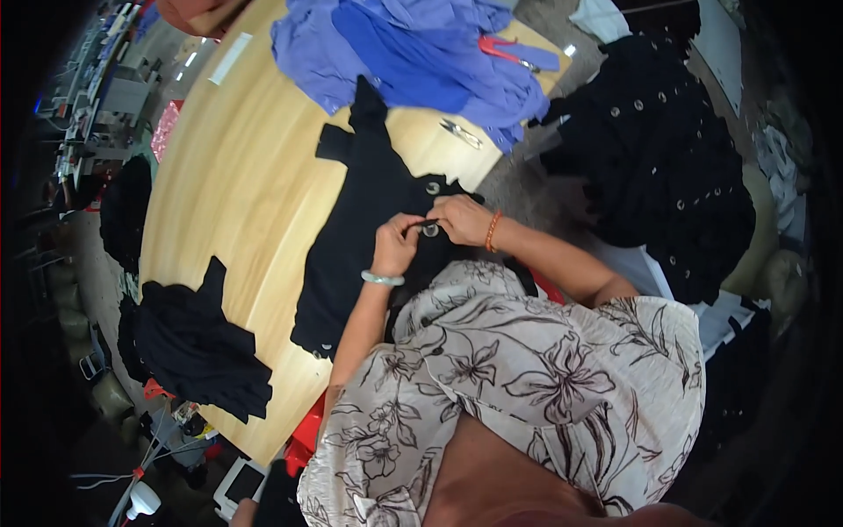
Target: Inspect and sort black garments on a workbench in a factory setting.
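A black garment (360, 206) with round shiny buttons lies spread over the near right part of the wooden table, its edge reaching toward my body. My left hand (395, 244), with a pale bangle at the wrist, pinches the garment's edge beside a button (430, 230). Close by on the right, my right hand (462, 220), wearing an orange bead bracelet, grips the same edge. The fingertips of both hands nearly meet there. Another button (433, 188) shows just beyond them.
Blue-violet cloth (386, 53) is heaped at the table's far end, with red-handled scissors (505, 53) on it. Small thread snips (461, 133) lie nearby. More black garments sit at the left (198, 342) and in a buttoned pile (659, 149) at the right. The wooden table (228, 202) has a curved-looking edge.
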Demonstrator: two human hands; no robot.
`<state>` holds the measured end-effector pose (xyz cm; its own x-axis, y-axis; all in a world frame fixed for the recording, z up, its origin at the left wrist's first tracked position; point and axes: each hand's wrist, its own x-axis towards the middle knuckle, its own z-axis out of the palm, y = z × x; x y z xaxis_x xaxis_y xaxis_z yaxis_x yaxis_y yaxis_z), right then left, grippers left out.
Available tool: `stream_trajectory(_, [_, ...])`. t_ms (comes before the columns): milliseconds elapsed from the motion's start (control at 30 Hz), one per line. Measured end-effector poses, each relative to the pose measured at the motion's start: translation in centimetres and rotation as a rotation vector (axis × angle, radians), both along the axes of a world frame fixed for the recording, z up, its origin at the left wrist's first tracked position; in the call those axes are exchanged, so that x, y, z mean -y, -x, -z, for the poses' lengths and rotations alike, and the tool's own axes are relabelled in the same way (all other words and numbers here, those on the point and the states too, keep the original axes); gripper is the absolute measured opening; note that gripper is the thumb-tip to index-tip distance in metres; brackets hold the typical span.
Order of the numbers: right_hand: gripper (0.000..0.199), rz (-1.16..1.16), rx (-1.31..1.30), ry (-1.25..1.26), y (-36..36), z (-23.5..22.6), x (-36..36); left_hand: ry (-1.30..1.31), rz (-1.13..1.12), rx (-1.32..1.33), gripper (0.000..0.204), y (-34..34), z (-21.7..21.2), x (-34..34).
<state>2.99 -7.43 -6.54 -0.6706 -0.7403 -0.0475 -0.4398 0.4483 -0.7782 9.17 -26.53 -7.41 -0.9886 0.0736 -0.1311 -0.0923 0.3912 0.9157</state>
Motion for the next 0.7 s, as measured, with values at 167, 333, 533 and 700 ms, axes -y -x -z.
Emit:
stream_trajectory(167, [0.017, -0.019, 0.057, -0.106, 0.1, -0.9, -0.7, 0.087, 0.002, 0.023, 0.010, 0.3, -0.2, 0.3])
stream_trajectory(333, [0.022, -0.038, -0.016, -0.374, 0.9, -0.4, -4.2, 0.516, -0.045, 0.002, 0.018, 0.5, -1.9, -1.1])
stream_trajectory(533, [0.015, 0.123, -0.054, -0.402, 1.2, -0.2, -5.2, 0.211, 0.038, -0.139, 0.023, 3.5, -1.4, -3.2])
stream_trajectory(700, [0.013, 0.171, -0.143, -0.310, 2.1, 0.3, -4.4, 0.539, 0.185, -0.010, 0.024, 7.7, 1.5, -5.2])
